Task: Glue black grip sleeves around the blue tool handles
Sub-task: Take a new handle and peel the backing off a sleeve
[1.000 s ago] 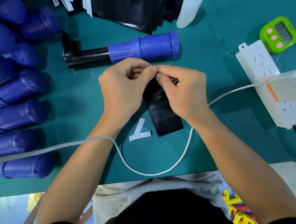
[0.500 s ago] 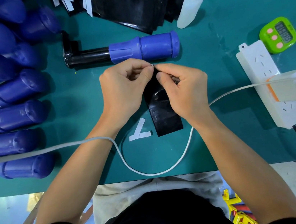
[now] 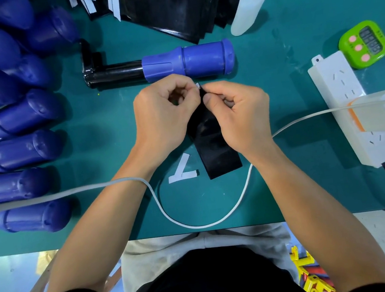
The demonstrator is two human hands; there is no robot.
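The left hand (image 3: 163, 117) and the right hand (image 3: 239, 115) meet tip to tip. Each pinches the far end of one black grip sleeve (image 3: 213, 143) between thumb and forefinger, and the other fingers of both are curled in toward the palms. A small white tab (image 3: 197, 85) shows at the pinch; what it is cannot be told.

From the fingertips the sleeve runs toward 5 o'clock, partly under the right palm. Its near end lies on the teal table (image 3: 313, 179) between the two wrists. Just beside that end, at its 9 o'clock, lie white paper strips (image 3: 182, 171) in a T shape.

At 12 o'clock from the fingertips, near the knuckles, a blue tool handle (image 3: 199, 59) lies on its side. Its black shaft (image 3: 116, 73) points to 9 o'clock and ends in a bend. Whether the left knuckles touch the handle cannot be told.

Farther out at 12 o'clock is a loose stack of black sleeves (image 3: 168, 7). At 1 o'clock is a white squeeze bottle (image 3: 249, 11), with its nozzle pointing away from the person.

A heap of blue handles (image 3: 15, 149) fills the 9 o'clock side. At 3 o'clock a white power strip (image 3: 350, 110) carries a white plug block (image 3: 382, 111), with a green timer (image 3: 364, 43) just beyond it.

A white cable (image 3: 196, 223) runs from that block under the right wrist, loops at 6 o'clock and crosses over the left forearm toward 9 o'clock.
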